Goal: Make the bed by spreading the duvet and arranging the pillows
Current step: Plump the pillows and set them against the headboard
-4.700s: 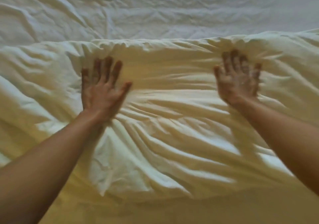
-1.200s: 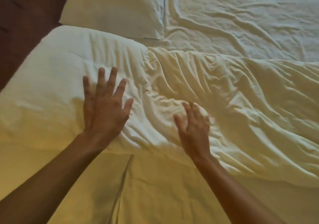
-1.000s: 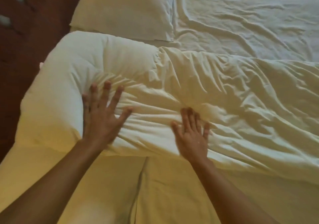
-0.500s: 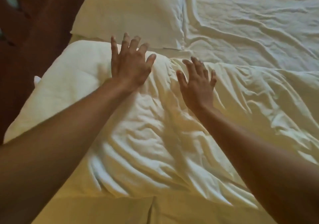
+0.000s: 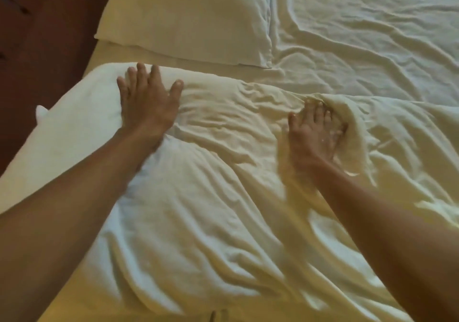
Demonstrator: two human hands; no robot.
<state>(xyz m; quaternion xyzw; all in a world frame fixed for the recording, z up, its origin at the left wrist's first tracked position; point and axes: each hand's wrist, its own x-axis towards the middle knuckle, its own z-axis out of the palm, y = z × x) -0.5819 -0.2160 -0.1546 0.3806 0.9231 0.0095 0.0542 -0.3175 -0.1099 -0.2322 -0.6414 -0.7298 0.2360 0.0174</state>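
Observation:
A cream duvet lies wrinkled across the near part of the bed, its top edge running from the left corner to the right. My left hand presses flat on the duvet's top left corner, fingers spread. My right hand lies flat near the top edge further right, blurred, with a raised fold of duvet beside its fingers. One white pillow lies at the head of the bed, just beyond the duvet's edge.
A rumpled white bottom sheet covers the far right of the bed. Dark reddish-brown floor runs along the bed's left side. A small white corner of fabric sticks out at the duvet's left edge.
Both hands have slid apart along the duvet's top edge: the left toward the left corner, the right further right. The top left part of the duvet looks flatter.

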